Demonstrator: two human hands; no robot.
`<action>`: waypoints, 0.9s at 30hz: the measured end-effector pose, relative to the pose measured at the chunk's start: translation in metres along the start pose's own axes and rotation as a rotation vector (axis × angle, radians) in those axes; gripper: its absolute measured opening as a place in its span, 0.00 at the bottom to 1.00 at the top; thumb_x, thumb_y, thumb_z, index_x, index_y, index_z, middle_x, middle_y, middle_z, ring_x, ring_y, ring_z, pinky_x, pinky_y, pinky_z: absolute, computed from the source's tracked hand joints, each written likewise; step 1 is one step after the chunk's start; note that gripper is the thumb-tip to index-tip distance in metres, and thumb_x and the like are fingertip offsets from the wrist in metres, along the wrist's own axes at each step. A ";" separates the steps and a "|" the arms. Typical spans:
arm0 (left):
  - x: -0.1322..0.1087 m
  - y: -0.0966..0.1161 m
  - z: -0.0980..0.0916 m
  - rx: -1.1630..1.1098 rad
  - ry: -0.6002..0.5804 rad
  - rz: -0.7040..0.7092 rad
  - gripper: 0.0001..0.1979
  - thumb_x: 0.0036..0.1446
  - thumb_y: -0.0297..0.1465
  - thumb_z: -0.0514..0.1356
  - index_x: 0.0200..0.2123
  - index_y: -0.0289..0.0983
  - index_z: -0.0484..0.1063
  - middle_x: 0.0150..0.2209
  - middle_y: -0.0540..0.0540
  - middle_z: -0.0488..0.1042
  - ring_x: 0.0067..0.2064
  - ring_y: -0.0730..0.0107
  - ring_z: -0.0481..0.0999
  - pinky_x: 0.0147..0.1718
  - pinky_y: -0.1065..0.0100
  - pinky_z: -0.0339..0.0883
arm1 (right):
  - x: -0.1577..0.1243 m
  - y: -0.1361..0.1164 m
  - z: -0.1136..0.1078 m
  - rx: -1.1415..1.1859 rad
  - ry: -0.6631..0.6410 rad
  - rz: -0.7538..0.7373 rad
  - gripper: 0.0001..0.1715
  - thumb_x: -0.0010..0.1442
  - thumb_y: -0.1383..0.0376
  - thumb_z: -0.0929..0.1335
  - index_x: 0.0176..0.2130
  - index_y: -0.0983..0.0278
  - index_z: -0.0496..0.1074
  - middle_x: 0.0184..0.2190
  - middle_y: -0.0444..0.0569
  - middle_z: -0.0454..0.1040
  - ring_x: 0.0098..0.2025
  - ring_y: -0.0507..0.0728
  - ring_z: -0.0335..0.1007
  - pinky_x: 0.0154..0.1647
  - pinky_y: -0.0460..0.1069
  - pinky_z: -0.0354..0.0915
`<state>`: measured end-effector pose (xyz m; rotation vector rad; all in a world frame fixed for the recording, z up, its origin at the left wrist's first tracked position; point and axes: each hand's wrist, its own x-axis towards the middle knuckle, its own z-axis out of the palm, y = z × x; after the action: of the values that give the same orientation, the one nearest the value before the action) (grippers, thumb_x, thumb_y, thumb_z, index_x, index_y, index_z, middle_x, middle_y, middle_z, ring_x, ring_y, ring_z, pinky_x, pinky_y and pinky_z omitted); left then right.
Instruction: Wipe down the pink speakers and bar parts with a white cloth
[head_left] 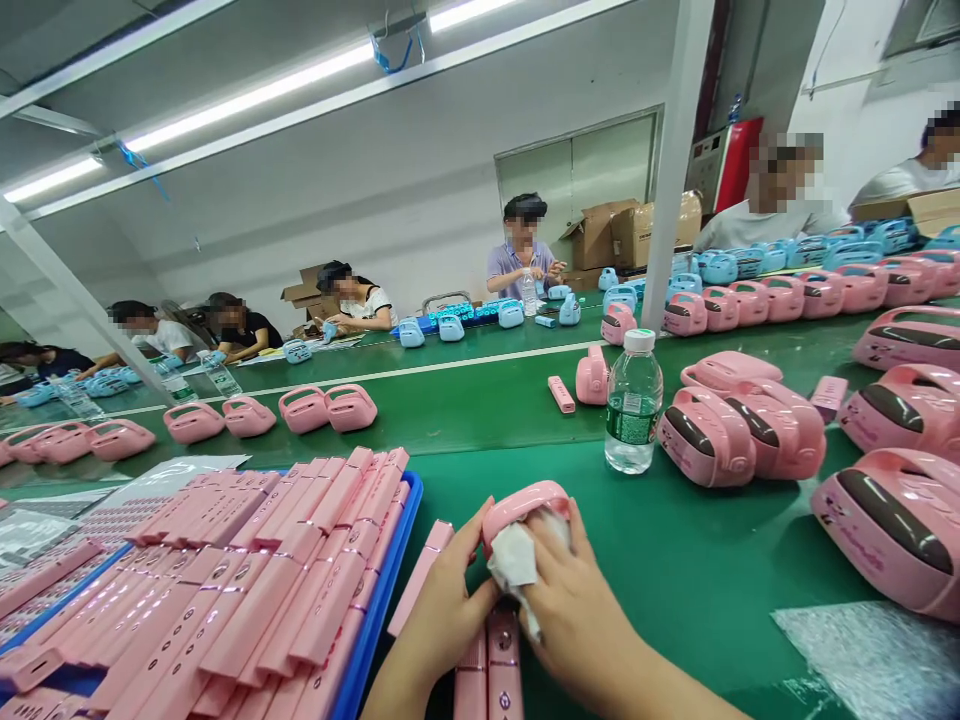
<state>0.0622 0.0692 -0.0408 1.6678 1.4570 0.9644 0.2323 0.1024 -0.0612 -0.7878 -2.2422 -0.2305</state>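
Note:
My left hand (442, 600) is wrapped round the left side of a pink device shell (525, 500) at the near edge of the green belt. My right hand (581, 600) presses a white cloth (514, 560) against the shell's front, fingers closed on the cloth. Two pink flat panels (491, 665) lie on the belt just below my hands. A further pink panel (420, 575) leans on the blue tray beside my left hand.
A blue tray (382, 590) stacked with several pink panels fills the near left. A water bottle (634, 400) stands behind my hands. Finished pink devices (892, 520) crowd the right side, bubble wrap (877, 655) at near right. Several workers sit across the belt (465, 400).

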 end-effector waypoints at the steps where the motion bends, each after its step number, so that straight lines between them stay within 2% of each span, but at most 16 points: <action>1: -0.001 0.000 0.000 0.002 0.001 0.010 0.33 0.56 0.30 0.56 0.63 0.39 0.48 0.63 0.43 0.55 0.63 0.65 0.54 0.59 0.63 0.53 | 0.003 -0.003 0.001 0.012 0.002 -0.031 0.30 0.57 0.61 0.66 0.58 0.60 0.61 0.54 0.53 0.68 0.60 0.65 0.55 0.64 0.65 0.33; 3: -0.003 0.000 0.000 0.031 0.003 0.020 0.32 0.55 0.29 0.56 0.62 0.40 0.50 0.62 0.44 0.58 0.63 0.62 0.54 0.59 0.61 0.52 | 0.005 -0.003 -0.001 0.054 0.004 -0.073 0.30 0.57 0.63 0.66 0.58 0.60 0.61 0.54 0.52 0.69 0.59 0.65 0.56 0.64 0.65 0.38; 7: -0.007 0.003 0.002 0.147 0.027 -0.003 0.29 0.52 0.31 0.58 0.59 0.42 0.59 0.59 0.45 0.62 0.61 0.58 0.58 0.59 0.58 0.53 | -0.004 0.018 -0.012 0.122 0.021 -0.099 0.32 0.53 0.75 0.62 0.57 0.65 0.63 0.52 0.55 0.70 0.59 0.64 0.58 0.59 0.62 0.57; 10: -0.008 0.001 -0.002 0.316 0.095 -0.046 0.27 0.53 0.35 0.58 0.57 0.42 0.62 0.58 0.45 0.64 0.60 0.58 0.59 0.59 0.58 0.52 | -0.018 0.034 -0.017 0.235 0.059 -0.114 0.36 0.49 0.78 0.61 0.58 0.67 0.61 0.55 0.57 0.68 0.60 0.64 0.56 0.58 0.61 0.58; 12: -0.008 -0.004 -0.008 0.413 0.166 -0.080 0.25 0.53 0.36 0.55 0.55 0.38 0.64 0.59 0.42 0.62 0.61 0.57 0.57 0.60 0.56 0.49 | -0.027 0.041 -0.017 0.451 0.098 0.008 0.36 0.50 0.78 0.61 0.58 0.62 0.63 0.56 0.54 0.66 0.59 0.62 0.59 0.58 0.58 0.59; 15: -0.006 -0.016 -0.018 0.496 0.273 -0.140 0.25 0.55 0.34 0.50 0.54 0.28 0.63 0.59 0.33 0.59 0.61 0.54 0.56 0.60 0.53 0.47 | -0.034 0.050 -0.015 0.707 0.148 0.256 0.28 0.53 0.73 0.61 0.53 0.58 0.69 0.52 0.49 0.71 0.54 0.59 0.67 0.54 0.51 0.63; 18: -0.004 -0.028 -0.022 0.547 0.305 -0.202 0.27 0.53 0.31 0.50 0.55 0.22 0.61 0.54 0.28 0.63 0.56 0.49 0.61 0.56 0.51 0.52 | -0.033 0.061 -0.018 0.776 0.188 0.521 0.21 0.58 0.67 0.59 0.48 0.63 0.72 0.47 0.51 0.75 0.49 0.60 0.70 0.50 0.51 0.66; 21: -0.001 -0.038 -0.020 0.573 0.319 -0.240 0.28 0.49 0.26 0.49 0.54 0.19 0.61 0.49 0.26 0.67 0.52 0.46 0.64 0.53 0.49 0.54 | -0.027 0.075 -0.023 0.882 0.188 0.805 0.20 0.61 0.64 0.58 0.46 0.66 0.71 0.40 0.53 0.77 0.41 0.60 0.73 0.40 0.50 0.69; 23: 0.003 -0.041 -0.018 0.561 0.343 -0.244 0.29 0.49 0.27 0.49 0.54 0.19 0.61 0.47 0.26 0.67 0.52 0.45 0.65 0.53 0.50 0.54 | -0.025 0.083 -0.024 0.980 0.160 0.913 0.19 0.59 0.63 0.59 0.44 0.68 0.72 0.34 0.50 0.78 0.34 0.59 0.73 0.34 0.49 0.69; 27: 0.012 -0.033 -0.022 0.422 0.423 -0.215 0.29 0.52 0.35 0.50 0.55 0.24 0.60 0.52 0.29 0.65 0.55 0.49 0.63 0.55 0.53 0.54 | -0.024 0.084 -0.022 1.143 0.132 1.011 0.18 0.55 0.61 0.62 0.40 0.67 0.73 0.26 0.46 0.75 0.31 0.57 0.71 0.33 0.49 0.67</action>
<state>0.0291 0.0856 -0.0584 1.6012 2.1997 0.9741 0.3088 0.1499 -0.0681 -1.0193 -1.2326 1.2889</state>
